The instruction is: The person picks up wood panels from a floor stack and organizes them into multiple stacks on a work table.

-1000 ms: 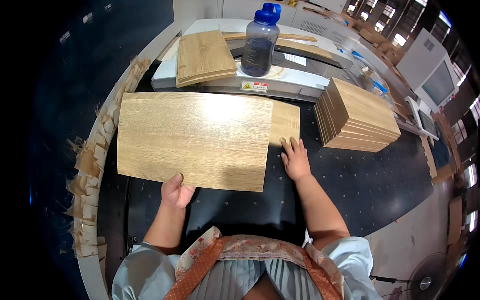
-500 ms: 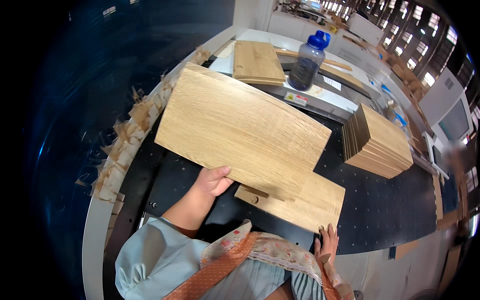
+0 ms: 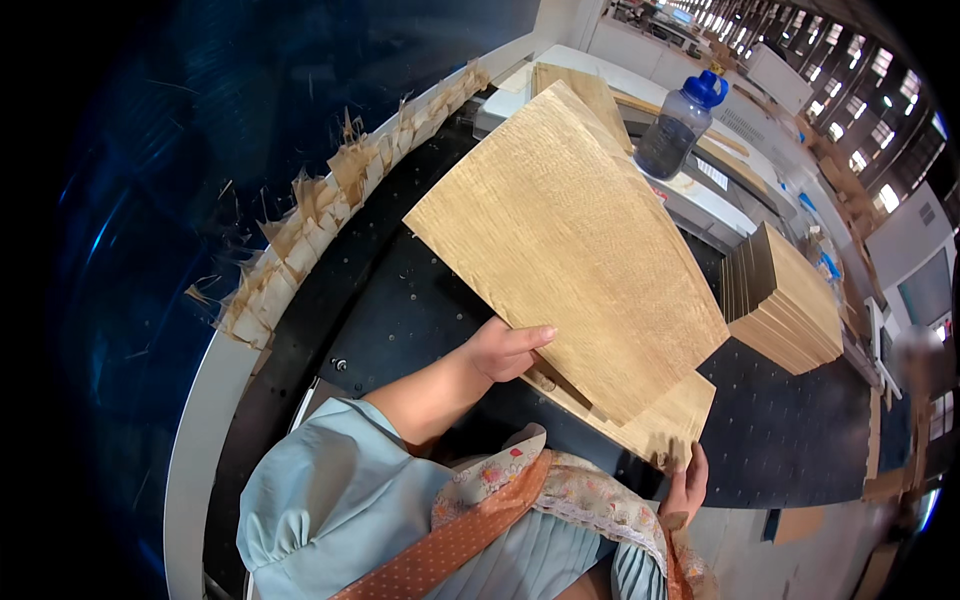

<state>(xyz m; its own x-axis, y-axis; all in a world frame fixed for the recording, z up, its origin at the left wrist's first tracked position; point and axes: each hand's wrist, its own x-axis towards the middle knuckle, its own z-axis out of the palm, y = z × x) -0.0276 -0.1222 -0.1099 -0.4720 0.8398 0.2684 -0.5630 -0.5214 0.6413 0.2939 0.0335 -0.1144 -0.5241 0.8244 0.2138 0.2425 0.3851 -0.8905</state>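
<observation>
Head view: the largest thing is a dark blue, shiny panel [image 3: 330, 80] at the left side, and along its pale border sit many torn, light brown strips [image 3: 350, 172]. To the right of it extends a flat black worktop [image 3: 780, 440] with small round dots. Behind it there is a long white ledge [image 3: 712, 207].

Above the worktop is a large rectangular board with light brown wood grain [image 3: 570, 255], turned at a slant. To its right, a neat stack of light brown wood-grain boards [image 3: 785, 300] stands on the worktop. Under the large board appears a narrower pale brown wooden board [image 3: 680, 410]; it is mostly covered, and I cannot tell if the two touch. On the white ledge lies one more wood-grain board [image 3: 600, 100], partly hidden behind the large one.

As container there is a see-through plastic bottle with a blue looped cap [image 3: 673, 135], standing on the ledge. Its lower part looks dark, but whether this is liquid or tinted plastic, I cannot tell.

The left hand [image 3: 505, 350] has its grip closed on the near edge of the large board, thumb on the upper face. The right hand [image 3: 685, 485] is at the near right corner of the narrower board; whether its grip is closed there, I cannot tell.
</observation>
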